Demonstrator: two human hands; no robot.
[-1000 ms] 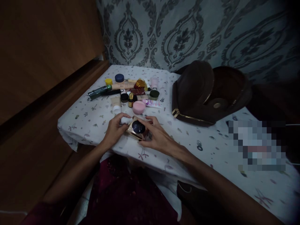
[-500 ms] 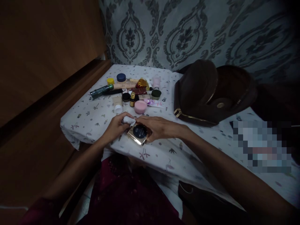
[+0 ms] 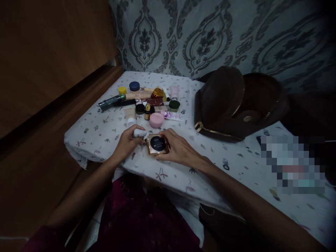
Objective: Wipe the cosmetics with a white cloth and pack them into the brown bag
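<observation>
My right hand (image 3: 177, 147) is closed around the right side of a square, shiny gold case (image 3: 150, 149) with a round dark label (image 3: 158, 143) on its face. My left hand (image 3: 129, 140) pinches a bunched white cloth or tissue (image 3: 140, 133) close to the case's left edge. Just beyond my hands lie a round pink jar (image 3: 156, 120), a small dark bottle with a gold cap (image 3: 147, 112) and a beige tube (image 3: 130, 112) with a white cap. Part of the case is hidden by my right fingers.
More cosmetics lie farther back, among them a blue-lidded jar (image 3: 134, 86), a green tube (image 3: 112, 102) and a dark green round pot (image 3: 174, 105). A large brown bag (image 3: 223, 108) stands on the right. A wooden cabinet (image 3: 52, 63) borders the left side.
The gold case has been turned and now sits more squarely, tipped toward me. My right hand has shifted to its right side; my left hand has drawn slightly left with the white cloth.
</observation>
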